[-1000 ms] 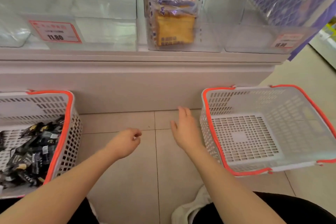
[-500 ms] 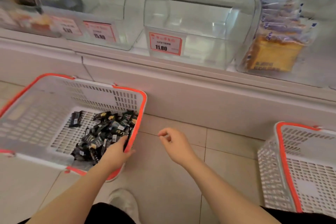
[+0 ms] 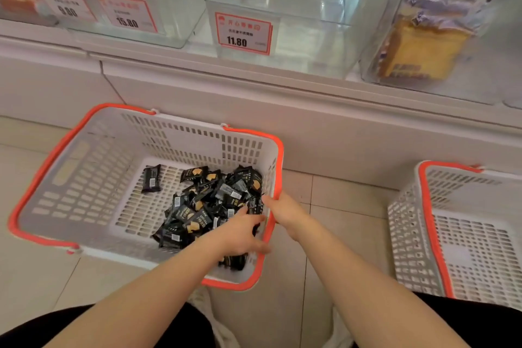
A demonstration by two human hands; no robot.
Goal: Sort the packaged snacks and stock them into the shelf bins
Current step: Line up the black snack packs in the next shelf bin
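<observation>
A white basket with an orange rim (image 3: 42, 175) stands on the floor at the left. It holds a heap of several small black snack packets (image 3: 203, 200) at its right end, and one packet (image 3: 151, 179) lies apart. My left hand (image 3: 240, 234) reaches into the basket, blurred, with its fingers spread over the heap. My right hand (image 3: 285, 212) grips the basket's right rim. Above is a clear shelf bin (image 3: 310, 3) with an 11.80 price tag (image 3: 243, 34) and nothing in it.
A second white basket (image 3: 423, 234) stands at the right with no goods visible in it. A clear bin (image 3: 423, 48) at the upper right holds yellow and purple packs. More clear bins with price tags (image 3: 127, 13) line the shelf at the left. Tiled floor lies between the baskets.
The view has swung left and closer to the basket of black packets. My left hand went further into the heap. My right hand moved left and took hold of the basket's rim.
</observation>
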